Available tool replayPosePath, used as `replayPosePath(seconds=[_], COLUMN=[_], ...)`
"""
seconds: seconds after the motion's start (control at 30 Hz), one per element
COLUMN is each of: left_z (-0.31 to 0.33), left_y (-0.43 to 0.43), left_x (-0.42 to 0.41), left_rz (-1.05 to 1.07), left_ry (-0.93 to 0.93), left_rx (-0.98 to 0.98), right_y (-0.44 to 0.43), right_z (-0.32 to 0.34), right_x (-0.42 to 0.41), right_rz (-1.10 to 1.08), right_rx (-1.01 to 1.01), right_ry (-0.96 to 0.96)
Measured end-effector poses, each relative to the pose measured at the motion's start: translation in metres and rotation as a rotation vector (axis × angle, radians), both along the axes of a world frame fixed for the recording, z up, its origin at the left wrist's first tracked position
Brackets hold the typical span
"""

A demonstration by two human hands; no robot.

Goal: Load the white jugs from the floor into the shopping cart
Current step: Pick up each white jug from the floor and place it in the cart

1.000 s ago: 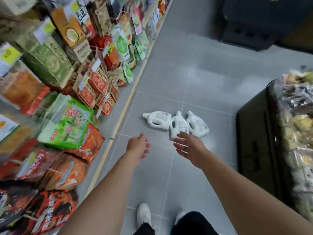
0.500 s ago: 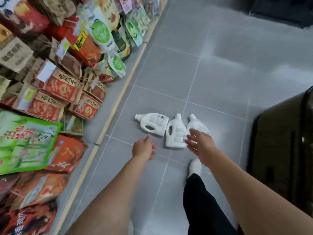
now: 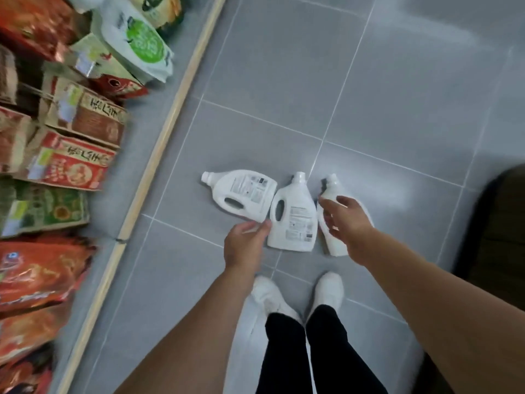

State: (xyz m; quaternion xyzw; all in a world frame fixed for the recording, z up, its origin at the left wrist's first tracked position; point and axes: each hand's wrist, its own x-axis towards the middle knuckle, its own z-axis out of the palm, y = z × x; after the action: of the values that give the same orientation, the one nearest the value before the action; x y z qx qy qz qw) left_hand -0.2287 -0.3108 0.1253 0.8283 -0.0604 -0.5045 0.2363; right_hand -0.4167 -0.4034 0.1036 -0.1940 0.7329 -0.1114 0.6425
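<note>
Three white jugs lie on the grey tiled floor just ahead of my feet. The left jug (image 3: 243, 191) lies on its side with its cap pointing left. The middle jug (image 3: 294, 216) points its cap away from me. The right jug (image 3: 332, 243) is partly covered by my right hand (image 3: 346, 220), whose fingers are spread above it and hold nothing. My left hand (image 3: 245, 243) hovers with loosely curled fingers at the near corner of the left jug. No shopping cart is visible.
A low shelf of snack bags and boxes (image 3: 65, 155) runs along the left, edged by a wooden strip (image 3: 159, 146). A dark cabinet (image 3: 500, 237) stands at the right. My white shoes (image 3: 326, 291) stand just behind the jugs. Open tiled floor lies beyond them.
I have stepped closer and the view has tilted down. Both hands have moved forward and down, so the right hand is now over the right jug and the left at the left jug.
</note>
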Motion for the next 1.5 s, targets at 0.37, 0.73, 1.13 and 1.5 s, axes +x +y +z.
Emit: replayPosePath(seconds=[0.37, 0.73, 1.13, 1.5], left_z=[-0.304, -0.438, -0.436, -0.42], left_y=[-0.004, 0.005, 0.015, 0.035], left_x=[-0.015, -0.029, -0.018, -0.017], left_rz=[-0.119, -0.08, -0.072, -0.097], left_ry=[0.088, 0.078, 0.158, 0.127], left_rx=[0.166, 0.077, 0.074, 0.096], right_y=[-0.056, -0.071, -0.079, -0.06], right_z=[-0.26, -0.382, -0.391, -0.383], right_x=[0.017, 0.031, 0.039, 0.038], right_rz=[0.255, 0.486, 0.618, 0.562], right_rx=[-0.034, -0.04, -0.001, -0.055], right_ry=[0.082, 0.177, 0.209, 0.124])
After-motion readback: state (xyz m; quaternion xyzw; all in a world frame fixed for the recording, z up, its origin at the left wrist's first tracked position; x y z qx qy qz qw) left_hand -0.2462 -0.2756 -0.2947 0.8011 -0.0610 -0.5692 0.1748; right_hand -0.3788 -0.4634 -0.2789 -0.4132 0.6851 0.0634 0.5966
